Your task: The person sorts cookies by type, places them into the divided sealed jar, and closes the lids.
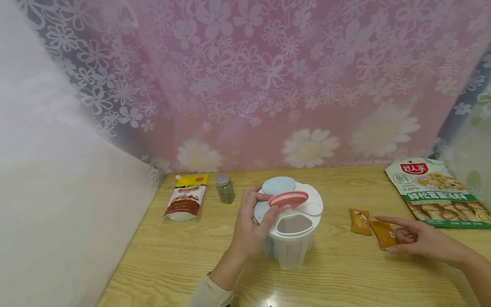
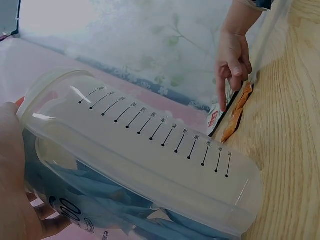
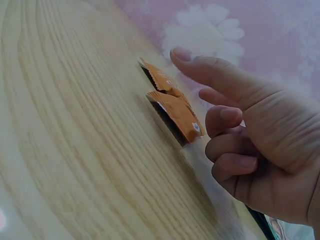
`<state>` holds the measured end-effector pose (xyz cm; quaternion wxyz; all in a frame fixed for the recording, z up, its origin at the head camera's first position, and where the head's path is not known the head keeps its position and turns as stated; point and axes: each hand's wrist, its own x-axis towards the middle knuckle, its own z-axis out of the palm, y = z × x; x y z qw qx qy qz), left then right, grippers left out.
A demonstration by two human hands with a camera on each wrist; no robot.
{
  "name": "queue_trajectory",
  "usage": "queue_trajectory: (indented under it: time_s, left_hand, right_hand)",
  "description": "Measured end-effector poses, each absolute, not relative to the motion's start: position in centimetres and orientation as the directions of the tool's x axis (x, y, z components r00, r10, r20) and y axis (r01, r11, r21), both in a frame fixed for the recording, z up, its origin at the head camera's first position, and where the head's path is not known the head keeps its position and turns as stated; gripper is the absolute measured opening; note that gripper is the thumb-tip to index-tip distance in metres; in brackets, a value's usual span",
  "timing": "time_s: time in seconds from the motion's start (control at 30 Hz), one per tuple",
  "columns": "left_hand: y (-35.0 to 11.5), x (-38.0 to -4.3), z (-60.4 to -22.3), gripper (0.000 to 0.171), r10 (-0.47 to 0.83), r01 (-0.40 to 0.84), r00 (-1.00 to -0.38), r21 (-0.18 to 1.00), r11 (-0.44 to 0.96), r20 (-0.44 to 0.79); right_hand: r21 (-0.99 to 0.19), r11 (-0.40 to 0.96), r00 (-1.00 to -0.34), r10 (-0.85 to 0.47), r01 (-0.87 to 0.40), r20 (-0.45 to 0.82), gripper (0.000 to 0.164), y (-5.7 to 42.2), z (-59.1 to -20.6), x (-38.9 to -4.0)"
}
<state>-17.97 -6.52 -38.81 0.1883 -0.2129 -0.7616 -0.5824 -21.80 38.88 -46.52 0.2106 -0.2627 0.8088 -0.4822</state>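
Observation:
My left hand (image 1: pixel 253 221) grips the top of a clear plastic dispenser canister (image 1: pixel 293 251), thumb beside its raised pink flap (image 1: pixel 288 199). An opening shows in the white lid just below that flap. Measuring lines run down the clear wall (image 2: pixel 150 130) in the left wrist view, with blue packets (image 2: pixel 110 192) visible inside. At the right, my right hand (image 1: pixel 426 241) hovers by an orange sachet (image 1: pixel 385 234), index finger and thumb spread apart and the other fingers curled. Nothing is between them in the right wrist view. A second orange sachet (image 1: pixel 360 221) lies alongside.
A green-and-white mushroom food bag (image 1: pixel 441 194) lies at the back right. Toward the back left are a spouted pouch (image 1: pixel 186 198) and a small spice jar (image 1: pixel 225 189) with a purple cap. A flowered pink curtain (image 1: pixel 249 85) hangs behind the wooden table (image 1: pixel 172 264).

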Motion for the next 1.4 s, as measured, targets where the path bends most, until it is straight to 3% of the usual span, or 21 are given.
queue_trajectory:
  time_s: [0.37, 0.63, 0.77, 1.1, 1.4]
  left_hand:
    - [-6.5, -18.0, -38.7, 0.021, 0.1, 0.515, -0.856, 0.82, 0.251, 0.508]
    - [-6.5, -18.1, -38.6, 0.021, 0.099, 0.518, -0.854, 0.815, 0.26, 0.511]
    - [-6.5, -18.1, -38.7, 0.021, 0.101, 0.518, -0.854, 0.815, 0.261, 0.511]
    - [-6.6, -18.0, -38.9, 0.021, 0.088, 0.526, -0.848, 0.811, 0.255, 0.523]
    - [-6.5, -18.0, -38.7, 0.022, 0.097, 0.528, -0.847, 0.807, 0.266, 0.522]
  right_hand:
    - [-0.817, 0.509, -0.815, -0.573, -0.27, -0.087, 0.075, 39.2, -47.6, -22.5]
    - [-0.778, 0.571, -0.871, -0.488, -0.263, -0.064, 0.059, 38.8, -47.7, -22.4]
    - [-0.758, 0.597, -0.882, -0.468, -0.263, -0.063, 0.064, 38.5, -47.5, -22.3]
    - [-0.732, 0.66, -0.925, -0.364, -0.171, -0.112, 0.063, 37.6, -47.1, -22.1]
    - [-0.714, 0.692, -0.97, -0.232, -0.11, -0.075, 0.045, 38.1, -47.5, -21.7]
